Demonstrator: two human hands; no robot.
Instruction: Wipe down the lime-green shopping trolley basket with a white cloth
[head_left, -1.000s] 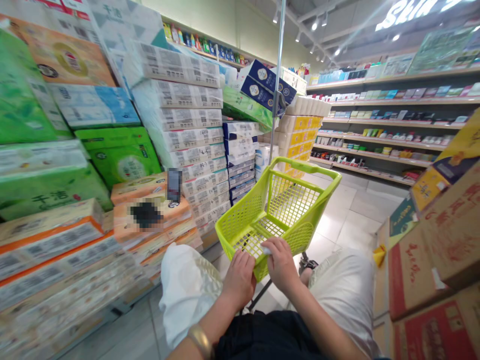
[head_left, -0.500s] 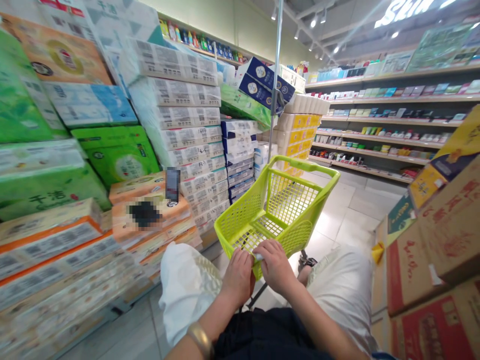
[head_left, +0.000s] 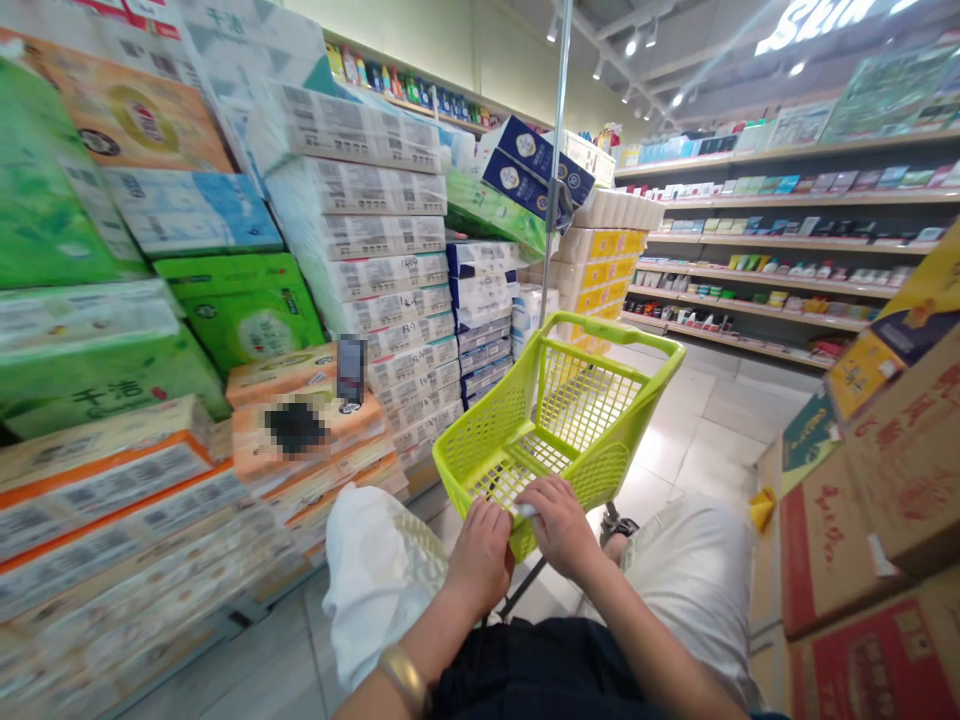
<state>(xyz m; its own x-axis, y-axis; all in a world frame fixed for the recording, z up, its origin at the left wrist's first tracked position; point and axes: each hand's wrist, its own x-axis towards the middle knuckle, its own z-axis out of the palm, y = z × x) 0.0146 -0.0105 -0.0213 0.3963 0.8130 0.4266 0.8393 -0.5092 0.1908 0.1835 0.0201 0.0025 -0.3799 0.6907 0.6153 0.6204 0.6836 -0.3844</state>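
Note:
Between my knees stands a lime-green plastic shopping cart (head_left: 480, 436) with a latticed basket. My left hand (head_left: 484, 555) rests at its near end, with the fingers curled over the rim. Beside it, my right hand (head_left: 561, 528) is closed at the same rim, its fingers bent downward. A small white thing (head_left: 527, 510), perhaps a scrap of tissue or paper, pokes out from under the right fingers. What exactly it is cannot be made out. The two hands are close together, and the fingertips are partly hidden.
Stacked tissue packs (head_left: 382, 235) rise on the left, with a phone (head_left: 351, 368) standing on an orange pack (head_left: 360, 425) beside a blurred-out dark patch. A metal pole (head_left: 556, 120) stands behind the cart. Cardboard boxes (head_left: 847, 520) line the right; stocked shelves (head_left: 780, 235) are farther back.
The whole view has shifted slightly, so things appear a little farther right. Both hands remain at the cart's near rim, with hardly any change in their grip.

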